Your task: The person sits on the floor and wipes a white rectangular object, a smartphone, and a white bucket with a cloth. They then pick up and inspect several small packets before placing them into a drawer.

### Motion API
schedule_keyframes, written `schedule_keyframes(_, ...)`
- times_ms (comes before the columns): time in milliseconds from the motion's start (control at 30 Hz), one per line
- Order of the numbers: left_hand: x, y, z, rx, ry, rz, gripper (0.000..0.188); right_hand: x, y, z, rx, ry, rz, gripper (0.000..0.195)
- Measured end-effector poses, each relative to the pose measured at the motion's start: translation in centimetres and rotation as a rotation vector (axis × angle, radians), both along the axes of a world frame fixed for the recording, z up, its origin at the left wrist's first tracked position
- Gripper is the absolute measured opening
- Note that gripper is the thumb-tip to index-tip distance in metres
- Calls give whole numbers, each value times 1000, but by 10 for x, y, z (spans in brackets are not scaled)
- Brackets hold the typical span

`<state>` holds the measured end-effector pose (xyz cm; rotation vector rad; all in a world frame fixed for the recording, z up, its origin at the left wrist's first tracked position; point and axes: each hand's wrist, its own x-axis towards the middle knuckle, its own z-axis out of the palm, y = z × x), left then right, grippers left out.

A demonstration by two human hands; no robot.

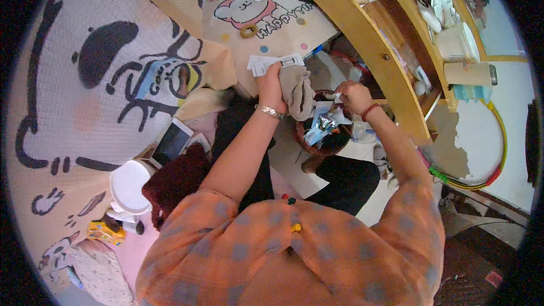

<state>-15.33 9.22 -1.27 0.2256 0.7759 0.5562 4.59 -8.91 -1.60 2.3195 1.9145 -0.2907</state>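
Observation:
My left hand [270, 89] grips a folded grey-beige cloth [296, 89]. White paper slips [262, 66] bearing print stick out beyond its thumb. Over a dark red-brown bin [313, 149], my right hand [356, 97] is closed with its fingertips on a small white scrap [338, 97], too small to name. Crumpled silvery and pale-blue wrappers [324, 126] lie inside the bin, which stands between my legs and the wooden drawer. The cloth hangs close to the bin's left rim; I cannot tell whether they touch.
A yellow wooden drawer [374, 55] with small items juts out at right. Ahead lies a cartoon-printed mat [278, 36] with a tan ring [249, 31] on it. At left are a panda-print bedspread [106, 106], a phone [172, 141] and a white-lidded tub [131, 187]. A hula hoop [503, 144] leans at far right.

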Motion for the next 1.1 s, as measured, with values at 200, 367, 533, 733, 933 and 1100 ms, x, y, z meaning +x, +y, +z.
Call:
schedule_keyframes(200,-4,-9,-23,-26,-43,-95,30,-16,98,42,598,110,-134,28)
schedule_keyframes(367,-11,-10,15,-13,30,-75,23,11,191,22,620,-28,-306,30)
schedule_keyframes(533,-11,1,-7,-49,-29,-54,25,1,207,17,617,39,-378,28)
schedule_keyframes(733,-11,-6,22,-49,40,-109,27,9,180,-13,661,190,-428,24)
schedule_keyframes(933,-8,-7,5,-3,50,-50,30,-11,162,21,720,220,-544,22)
schedule_keyframes(1100,-7,-12,23,-11,37,-48,22,-17,135,-12,622,330,-253,25)
